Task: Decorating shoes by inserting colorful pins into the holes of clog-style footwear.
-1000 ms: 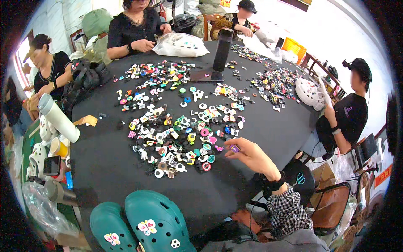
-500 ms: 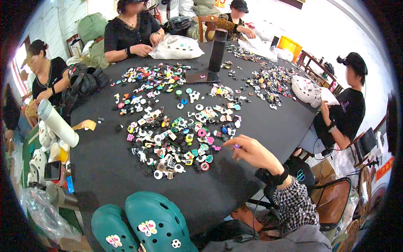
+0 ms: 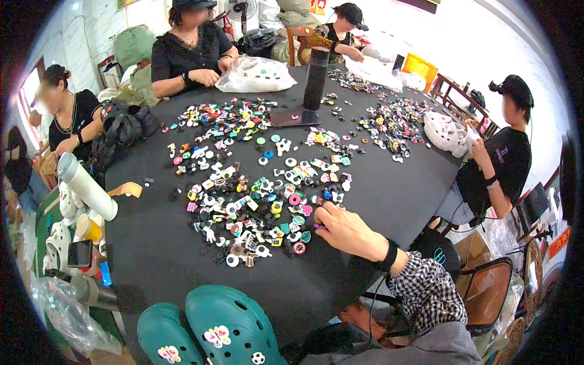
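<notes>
Right of the frame's centre, the right hand [image 3: 351, 231] pinches a small purple charm [image 3: 319, 226] beside the central charm pile [image 3: 275, 207], while green clogs [image 3: 228, 307] sit at lower left.

The green clogs [image 3: 220, 313] looked like smooth moulded plastic with a soft sheen, and the small charms [image 3: 298, 220] like coloured plastic. The dark tabletop [image 3: 389, 188] was matt. The checked sleeve [image 3: 429, 292] was puckered cloth; the clear bag [image 3: 73, 316] was thin, crinkled, shiny plastic. The flat phone [image 3: 283, 120] had a glossy face.
</notes>
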### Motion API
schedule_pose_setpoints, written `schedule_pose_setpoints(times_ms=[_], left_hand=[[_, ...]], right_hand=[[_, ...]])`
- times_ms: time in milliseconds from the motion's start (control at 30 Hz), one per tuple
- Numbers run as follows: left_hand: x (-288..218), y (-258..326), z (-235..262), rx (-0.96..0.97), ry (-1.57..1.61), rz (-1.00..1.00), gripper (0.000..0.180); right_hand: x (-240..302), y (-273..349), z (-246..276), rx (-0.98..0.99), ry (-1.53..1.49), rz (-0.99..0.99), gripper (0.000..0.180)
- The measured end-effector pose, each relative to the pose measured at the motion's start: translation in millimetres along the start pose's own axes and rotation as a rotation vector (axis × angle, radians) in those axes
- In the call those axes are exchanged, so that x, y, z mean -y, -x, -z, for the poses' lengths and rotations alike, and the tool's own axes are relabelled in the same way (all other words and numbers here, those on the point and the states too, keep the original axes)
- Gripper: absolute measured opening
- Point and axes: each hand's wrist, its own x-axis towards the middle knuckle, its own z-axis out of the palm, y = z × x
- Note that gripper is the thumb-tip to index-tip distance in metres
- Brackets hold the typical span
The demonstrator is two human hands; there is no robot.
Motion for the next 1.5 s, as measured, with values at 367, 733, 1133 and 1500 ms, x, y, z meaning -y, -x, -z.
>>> schedule_pose_setpoints(times_ms=[367,733,1133,1500], left_hand=[[1,1,-3,-0.034,0.035,-0.007,0.062],[10,6,-11,-0.265,-0.127,-0.017,0.041],[-10,-6,9,-0.523,-0.049,-0.008,0.044],[-83,-54,24,-0.398,-0.305,-0.107,0.057]], right_hand=[[14,41,20,0.174,-0.229,-0.117,0.021],[-3,49,13,0.050,-0.410,-0.041,0.023],[-6,46,17,0.049,-0.485,-0.063,0.021],[-1,48,15,0.113,-0.375,-0.078,0.022]])
